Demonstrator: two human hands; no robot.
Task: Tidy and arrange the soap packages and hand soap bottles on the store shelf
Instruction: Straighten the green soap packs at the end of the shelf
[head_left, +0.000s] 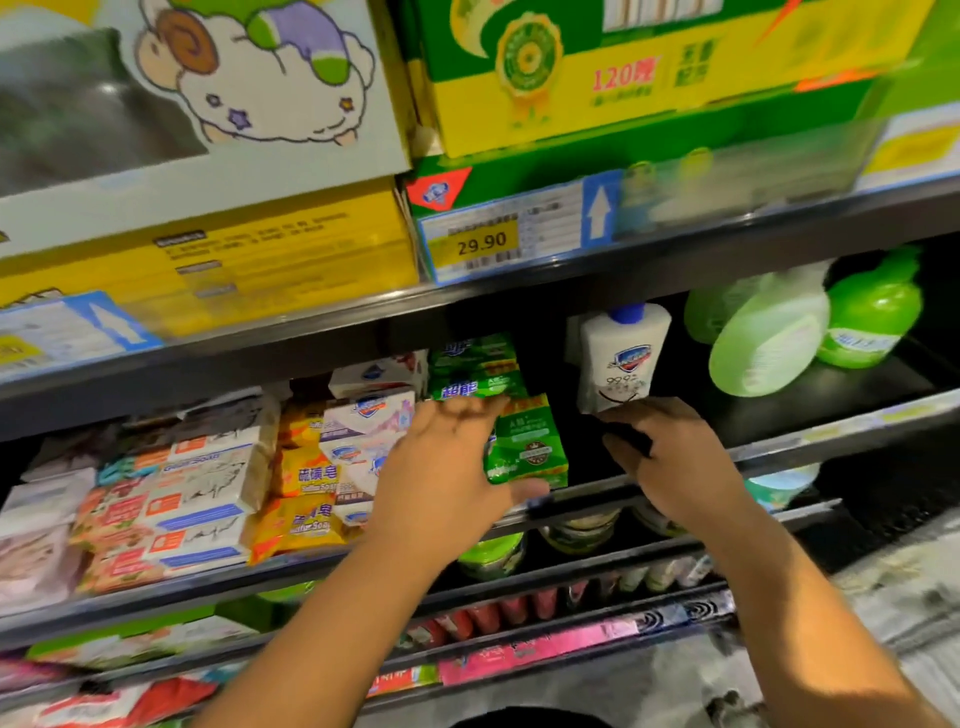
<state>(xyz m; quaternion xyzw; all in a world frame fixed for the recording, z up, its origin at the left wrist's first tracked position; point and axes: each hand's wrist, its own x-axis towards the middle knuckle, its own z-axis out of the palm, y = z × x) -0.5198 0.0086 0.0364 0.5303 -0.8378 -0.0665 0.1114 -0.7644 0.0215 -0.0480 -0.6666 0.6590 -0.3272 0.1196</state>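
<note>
A green soap package (535, 447) stands at the front of the middle shelf (831, 441), below a stack of similar green packs (475, 371). My left hand (441, 473) holds it, with fingers over its top left corner and the thumb under its lower edge. To its right a white hand soap bottle (623, 358) with a blue cap leans slightly in the dark shelf gap. My right hand (670, 457) grips the bottle's base with curled fingers. Two green bottles (763, 338) (872, 322) stand further right; the nearer one tilts.
Left of the green packs are stacked white-and-blue soap bars (371, 415), yellow soap packs (306, 478) and white boxed soaps (202, 488). Large cartons (623, 88) fill the upper shelf above a 29.90 price tag (480, 241). Lower shelves hold jars and pink packs.
</note>
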